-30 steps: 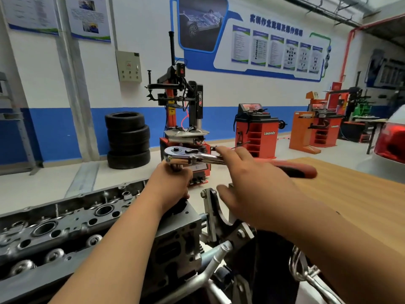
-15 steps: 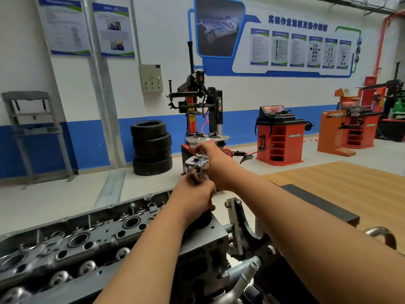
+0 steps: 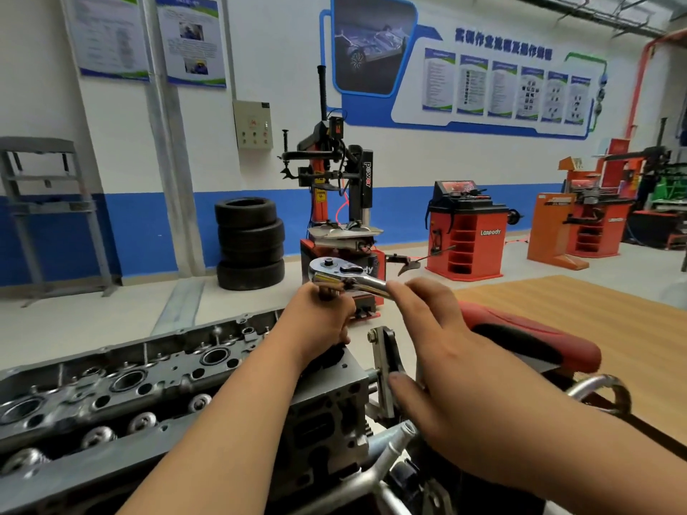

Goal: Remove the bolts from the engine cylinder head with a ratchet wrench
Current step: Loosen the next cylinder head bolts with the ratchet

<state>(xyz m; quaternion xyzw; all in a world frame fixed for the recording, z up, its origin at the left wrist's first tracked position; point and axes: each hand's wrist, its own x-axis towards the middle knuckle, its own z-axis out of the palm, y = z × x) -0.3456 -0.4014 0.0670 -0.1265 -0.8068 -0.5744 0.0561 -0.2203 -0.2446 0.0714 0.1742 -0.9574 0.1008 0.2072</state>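
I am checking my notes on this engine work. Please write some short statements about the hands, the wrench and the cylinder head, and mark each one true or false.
1. The left hand grips the stem under the head of the ratchet wrench. True.
2. The right hand is closed in a fist around the red handle. False: its fingers are spread open, touching the chrome shank.
3. The cylinder head lies on the person's left side. True.
4. The wrench handle points toward the stacked tyres. False: it points to the right.
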